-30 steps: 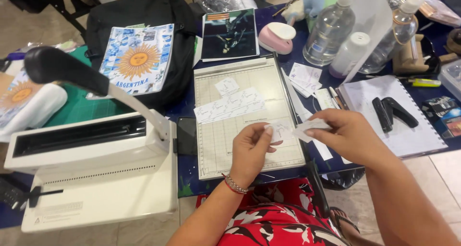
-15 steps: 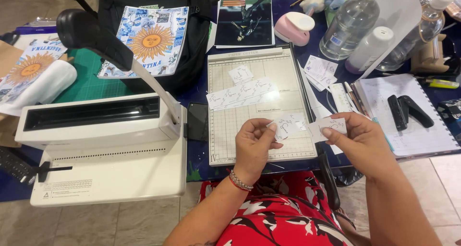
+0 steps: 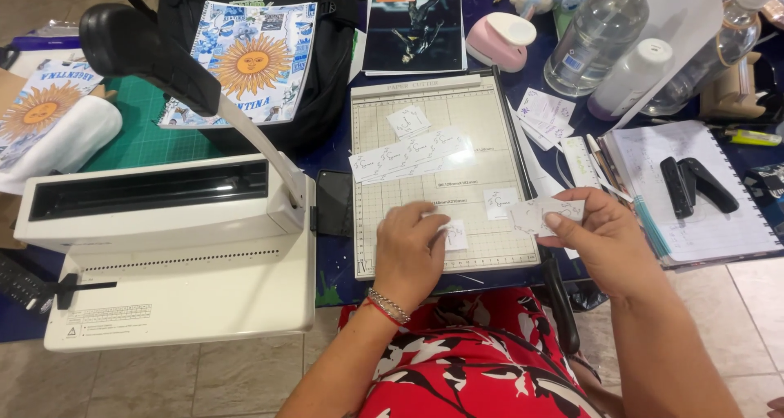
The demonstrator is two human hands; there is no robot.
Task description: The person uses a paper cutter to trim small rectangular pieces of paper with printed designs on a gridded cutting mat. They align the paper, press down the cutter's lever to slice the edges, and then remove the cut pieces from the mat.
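Left hand (image 3: 411, 251) lowered onto paper slip (image 3: 454, 234)

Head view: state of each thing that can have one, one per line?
Left hand: pressing a paper slip onto the paper cutter.
Right hand: pinching a paper strip.
Binding machine: lever raised.
Clear bottle: upright, capped.
White bottle: capped.

White paper, green mat, red floral cloth

The small paper slips (image 3: 545, 214) are white with faint grey marks; the paper cutter (image 3: 433, 246) is cream, ruled in a fine grid; the binding machine (image 3: 180, 263) is white with a black handle; the cutting mat (image 3: 143, 132) is green; the notebook cover (image 3: 245, 59) shows a yellow sun on blue and white; the dress (image 3: 465, 361) is red with black and white flowers
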